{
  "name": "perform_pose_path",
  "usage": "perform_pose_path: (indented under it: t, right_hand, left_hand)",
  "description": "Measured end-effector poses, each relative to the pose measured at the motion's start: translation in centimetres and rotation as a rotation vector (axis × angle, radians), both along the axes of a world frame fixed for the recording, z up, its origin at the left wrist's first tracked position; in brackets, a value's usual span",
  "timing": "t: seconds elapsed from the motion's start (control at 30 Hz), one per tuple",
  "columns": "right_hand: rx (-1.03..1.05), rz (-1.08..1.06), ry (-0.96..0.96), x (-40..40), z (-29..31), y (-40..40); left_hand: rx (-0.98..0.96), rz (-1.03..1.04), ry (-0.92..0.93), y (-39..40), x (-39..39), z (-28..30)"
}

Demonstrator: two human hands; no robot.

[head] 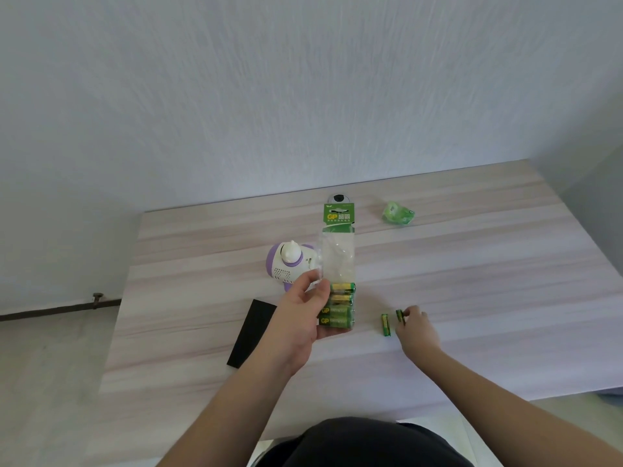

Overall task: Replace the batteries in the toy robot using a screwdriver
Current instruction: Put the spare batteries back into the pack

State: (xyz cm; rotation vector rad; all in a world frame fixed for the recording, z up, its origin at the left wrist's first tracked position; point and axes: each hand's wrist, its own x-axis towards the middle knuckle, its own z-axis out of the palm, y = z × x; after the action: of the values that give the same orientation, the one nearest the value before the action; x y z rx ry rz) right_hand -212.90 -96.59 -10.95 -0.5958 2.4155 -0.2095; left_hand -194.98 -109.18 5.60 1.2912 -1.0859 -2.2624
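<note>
A pale wood-grain table (472, 298) is bounded by the wall at its far edge, with bare surface at the right. A clear plastic battery pack (338, 284) with a green card top is gripped upright by the left hand (300, 318). The white and purple toy robot (291, 264) is seen just behind that hand. A battery (400, 315) is pinched by the right hand (416, 328), beside another battery (386, 325) lying on the table.

— What lies on the wooden table (472, 264)?
— A toy robot (292, 264); near its front-left a black pad (251, 333), far right a crumpled green wrapper (397, 213), front-right a loose battery (386, 325)
</note>
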Motion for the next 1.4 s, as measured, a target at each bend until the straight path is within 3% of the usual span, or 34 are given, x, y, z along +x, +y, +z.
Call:
perform_pose_path:
  t: [0.13,0.3,0.4,0.57,1.0,1.13,1.23,1.4]
  right_hand:
    - [-0.358,-0.111,-0.037,0.3,3.9,0.4]
    - [-0.84,0.002,0.041,2.2,13.9,0.0]
    - [-0.96,0.123,0.099,3.7,18.3,-0.5]
    - [-1.006,0.23,0.202,4.8,19.9,-1.2]
    - [-0.969,0.252,0.217,5.6,19.2,-3.5]
    - [-0.947,0.284,0.298,5.6,19.1,-3.5]
    - [-0.977,0.179,0.255,5.2,18.7,-3.3]
    - [-0.843,-0.121,-0.024,2.8,14.9,-3.7]
  left_hand:
    - [0.036,-0.008,0.019,-0.3,0.4,0.2]
    - [0.059,0.007,0.051,-0.7,0.6,0.8]
    - [0.066,0.016,0.053,-0.8,0.4,1.0]
    - [0.049,-0.023,0.075,-0.7,0.4,1.4]
    - [0.024,-0.077,0.086,-0.2,0.6,2.0]
    - [0.038,-0.048,0.078,-0.3,0.4,1.8]
    - [0.05,-0.01,0.044,-0.6,0.3,1.4]
    - [0.078,0.044,0.013,-0.8,0.0,0.9]
